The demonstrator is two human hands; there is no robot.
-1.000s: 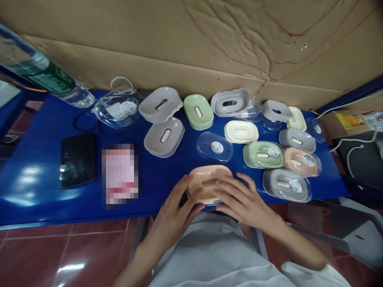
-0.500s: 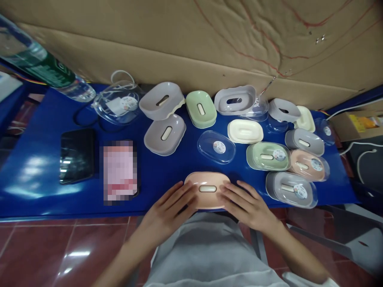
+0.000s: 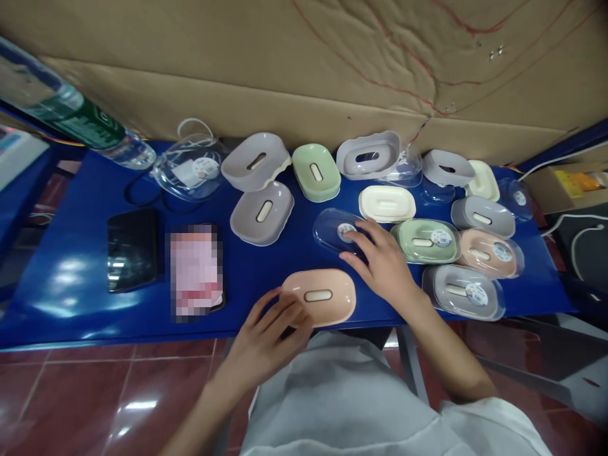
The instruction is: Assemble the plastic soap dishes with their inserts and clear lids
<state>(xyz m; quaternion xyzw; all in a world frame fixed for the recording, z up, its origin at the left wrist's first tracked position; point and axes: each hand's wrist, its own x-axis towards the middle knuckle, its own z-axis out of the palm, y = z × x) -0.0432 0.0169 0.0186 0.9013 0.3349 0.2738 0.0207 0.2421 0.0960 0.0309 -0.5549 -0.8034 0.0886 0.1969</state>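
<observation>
A pink soap dish [image 3: 319, 296] with a cream slot insert lies on the blue table [image 3: 71, 285] near its front edge. My left hand [image 3: 270, 332] rests at the dish's left end, fingers curved against its rim. My right hand [image 3: 380, 259] has its fingers spread over a clear plastic lid [image 3: 335, 229] with a round sticker, just behind the pink dish.
Several grey, green, cream and pink soap dishes and clear lids fill the table's back and right, among them a grey dish [image 3: 261, 212] and a lidded grey one [image 3: 463, 291]. A black phone [image 3: 132, 248], a pixelated card, a water bottle [image 3: 71, 114] and a cardboard wall [image 3: 304, 76] surround them.
My right hand left the pink dish and moved back onto the clear lid. My left hand stayed at the dish's left end; the dish shifted slightly left.
</observation>
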